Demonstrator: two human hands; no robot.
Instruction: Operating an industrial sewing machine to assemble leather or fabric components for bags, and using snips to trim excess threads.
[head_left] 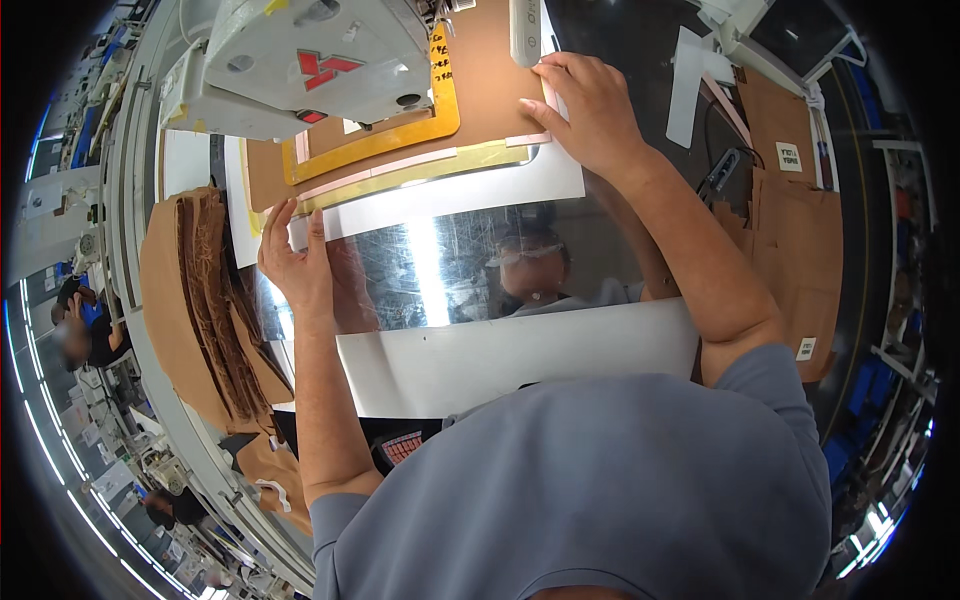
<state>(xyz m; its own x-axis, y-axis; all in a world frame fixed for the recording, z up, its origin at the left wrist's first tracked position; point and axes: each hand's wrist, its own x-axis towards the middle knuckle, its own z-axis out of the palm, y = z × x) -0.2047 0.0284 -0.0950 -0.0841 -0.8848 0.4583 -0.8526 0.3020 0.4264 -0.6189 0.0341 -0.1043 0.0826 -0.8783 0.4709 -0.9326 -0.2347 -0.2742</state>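
Note:
A brown board point(490, 80) edged with pink and yellow strips lies on white sheets point(540, 185) under a white machine head point(270, 75), with a yellow frame point(444, 90) on it. My left hand point(300, 255) touches the near left edge of the board and sheets, fingers loosely bent and apart. My right hand point(590, 110) rests at the board’s right side, fingers curved beside a pale bar point(525, 30), thumb apart near a pink strip point(530, 140). A shiny metal surface point(390, 280) between my arms shows a reflection.
Stacked brown cardboard point(170, 310) lies at the left, more cardboard point(800, 260) at the right. A dark tool point(722, 172) and white strip point(683, 90) lie beyond my right arm. A white panel point(520, 350) lines the near edge. Other people point(95, 330) sit at machines far left.

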